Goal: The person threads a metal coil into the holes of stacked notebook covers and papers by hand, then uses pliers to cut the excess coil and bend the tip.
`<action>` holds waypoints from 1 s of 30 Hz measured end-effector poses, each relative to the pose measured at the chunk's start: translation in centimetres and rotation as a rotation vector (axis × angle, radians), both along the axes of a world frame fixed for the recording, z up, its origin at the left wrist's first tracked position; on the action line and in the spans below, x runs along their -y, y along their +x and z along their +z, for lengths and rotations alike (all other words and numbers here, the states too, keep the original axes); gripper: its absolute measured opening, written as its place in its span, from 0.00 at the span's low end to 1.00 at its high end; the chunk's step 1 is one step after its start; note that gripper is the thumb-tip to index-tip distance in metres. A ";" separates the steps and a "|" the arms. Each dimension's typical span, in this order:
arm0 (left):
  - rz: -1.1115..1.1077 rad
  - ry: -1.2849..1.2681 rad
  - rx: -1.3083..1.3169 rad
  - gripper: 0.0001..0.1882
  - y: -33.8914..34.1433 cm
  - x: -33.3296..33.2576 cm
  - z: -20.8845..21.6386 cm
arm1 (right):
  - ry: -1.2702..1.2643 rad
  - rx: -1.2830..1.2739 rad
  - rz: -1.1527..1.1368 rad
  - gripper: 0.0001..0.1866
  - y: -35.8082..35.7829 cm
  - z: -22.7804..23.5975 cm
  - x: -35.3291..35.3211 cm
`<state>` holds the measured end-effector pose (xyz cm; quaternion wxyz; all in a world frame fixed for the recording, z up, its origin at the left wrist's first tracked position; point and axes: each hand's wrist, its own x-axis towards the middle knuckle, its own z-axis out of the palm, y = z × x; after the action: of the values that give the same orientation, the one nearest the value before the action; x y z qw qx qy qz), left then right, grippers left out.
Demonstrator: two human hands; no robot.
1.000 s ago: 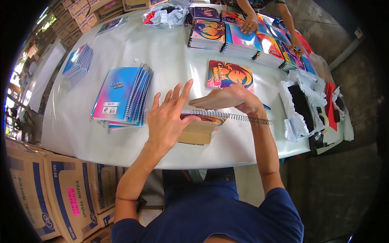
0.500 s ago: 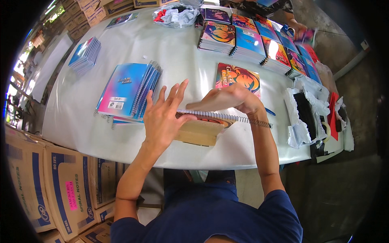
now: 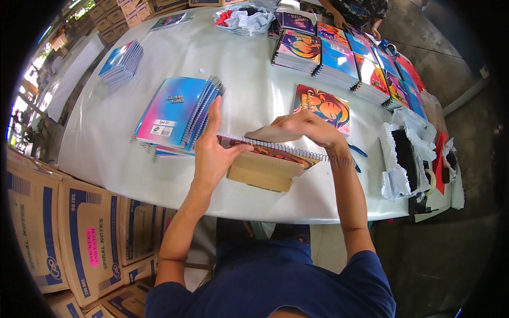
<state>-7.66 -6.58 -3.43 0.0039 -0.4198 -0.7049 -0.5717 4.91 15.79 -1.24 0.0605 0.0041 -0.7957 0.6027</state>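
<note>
A spiral notebook [image 3: 265, 175] stands tilted at the table's near edge, its wire-bound spine up and its plain tan board facing me. At its left end my left hand [image 3: 211, 146] grips it, thumb on the near side and fingers stretched upward. My right hand [image 3: 307, 130] is over the spine, its fingers smeared by motion, so I cannot tell whether they hold anything. The spine's wire coil [image 3: 331, 158] runs out past the notebook's right end, by my right wrist. Just beyond lies an orange-and-red illustrated notebook cover [image 3: 324, 108].
Blue-pink spiral notebooks [image 3: 172, 111] are piled at left, with a smaller stack [image 3: 122, 63] farther back. Rows of notebooks [image 3: 339, 61] fill the far right, near another person [image 3: 360, 13]. A blue pen [image 3: 358, 150] and torn white wrapping [image 3: 395, 159] lie at right. Cardboard boxes [image 3: 87, 238] stand at lower left.
My left hand's fingers have drawn closer together. My right hand still moves above the spine. The other person's hand has drawn back from the dark notebook at far right. The view has shifted slightly.
</note>
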 end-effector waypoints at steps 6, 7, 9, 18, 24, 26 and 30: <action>-0.079 0.093 0.319 0.57 -0.8 0.1 -1.9 | 0.089 0.093 0.014 0.26 -0.9 1.3 0.1; -0.097 0.119 0.334 0.57 -0.8 0.0 -2.0 | 0.083 0.056 0.029 0.26 -0.9 1.4 0.5; -0.101 0.137 0.374 0.57 -0.7 0.2 -1.9 | 0.011 0.168 -0.028 0.28 -1.4 1.0 0.7; -0.095 0.200 0.457 0.57 -0.8 0.1 -1.7 | -0.211 0.108 -0.043 0.30 -2.2 1.4 1.8; -0.205 0.148 0.359 0.50 -1.7 0.2 -2.2 | 0.384 0.163 -0.070 0.28 -3.2 0.4 1.8; -0.295 0.166 0.271 0.45 -3.1 0.3 -3.0 | 0.500 0.117 -0.100 0.23 -1.8 -0.1 0.9; -0.601 -0.011 0.551 0.35 -4.1 0.2 -0.7 | 0.888 0.107 -0.218 0.19 3.6 -2.1 -0.2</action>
<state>-11.73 -6.74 -4.18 -0.3545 -0.4380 -0.5286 -0.6349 8.53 15.97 -3.33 0.0747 -0.0851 -0.9747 0.1927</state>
